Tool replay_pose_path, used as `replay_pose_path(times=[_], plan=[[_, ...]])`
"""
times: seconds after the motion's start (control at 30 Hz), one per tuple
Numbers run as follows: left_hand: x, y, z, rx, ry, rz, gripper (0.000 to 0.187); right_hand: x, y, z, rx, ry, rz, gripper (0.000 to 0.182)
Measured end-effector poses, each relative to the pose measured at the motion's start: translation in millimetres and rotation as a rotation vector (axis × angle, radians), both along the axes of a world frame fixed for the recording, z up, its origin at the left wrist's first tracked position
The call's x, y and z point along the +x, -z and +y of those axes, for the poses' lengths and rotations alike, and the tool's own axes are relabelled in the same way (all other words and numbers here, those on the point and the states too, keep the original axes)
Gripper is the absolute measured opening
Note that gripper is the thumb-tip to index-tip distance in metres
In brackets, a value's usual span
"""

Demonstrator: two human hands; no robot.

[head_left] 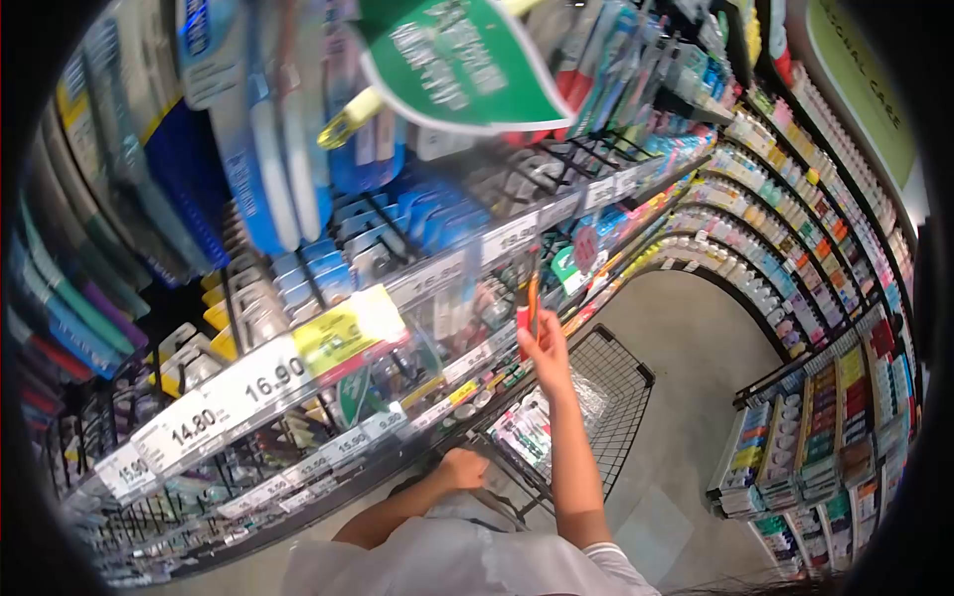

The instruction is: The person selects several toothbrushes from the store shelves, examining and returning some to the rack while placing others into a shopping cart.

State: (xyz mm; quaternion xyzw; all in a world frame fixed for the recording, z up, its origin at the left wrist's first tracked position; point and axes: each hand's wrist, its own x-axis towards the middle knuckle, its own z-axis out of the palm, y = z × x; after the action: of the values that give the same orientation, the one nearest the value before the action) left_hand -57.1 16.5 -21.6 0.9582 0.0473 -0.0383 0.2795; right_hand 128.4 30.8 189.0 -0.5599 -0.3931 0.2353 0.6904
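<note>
My right hand (545,353) is raised in front of the toothbrush shelf with its fingers closed on a slim red-and-orange package (530,316), held upright. The package is small and its print cannot be read. Below and to the left, my left hand (464,470) is curled closed beside the near end of a wire shopping cart (621,422); what its fingers hold, if anything, is hidden. Packaged goods (525,427) lie in the cart, partly behind my right forearm.
Hanging toothbrush packs (263,129) fill the rack at left, above price strips (234,392). A green sign (462,60) juts out at the top. Curved shelves of bottles (785,219) stand across the grey floor (686,318), with a lower display (810,447) at right.
</note>
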Motion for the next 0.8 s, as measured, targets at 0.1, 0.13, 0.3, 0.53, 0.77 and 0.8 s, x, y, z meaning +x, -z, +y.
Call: replay_pose_path(times=[0.1, 0.13, 0.3, 0.53, 0.77, 0.8], plan=[[1, 3, -1, 0.011, -0.032, 0.03, 0.023, 0, -2, 16, 0.018, -0.042, 0.032, 0.029], [1, 1, -2, 0.012, -0.04, 0.041, 0.022, 4, 6, 19, 0.012, -0.037, 0.03, 0.037], [-1, -9, -1, 0.006, -0.068, 0.041, 0.021, -3, 14, 22, 0.002, -0.015, 0.037, 0.043], [-2, -7, -1, 0.001, -0.102, -0.063, 0.022, -6, 15, 17, 0.07, 0.044, 0.03, 0.044], [-2, -7, -3, 0.03, -0.112, -0.058, 0.022, -5, -10, 26, 0.081, 0.072, -0.037, 0.042], [-2, -7, -4, 0.037, -0.118, -0.073, 0.022, -6, -16, 27, 0.068, 0.067, -0.022, 0.042]])
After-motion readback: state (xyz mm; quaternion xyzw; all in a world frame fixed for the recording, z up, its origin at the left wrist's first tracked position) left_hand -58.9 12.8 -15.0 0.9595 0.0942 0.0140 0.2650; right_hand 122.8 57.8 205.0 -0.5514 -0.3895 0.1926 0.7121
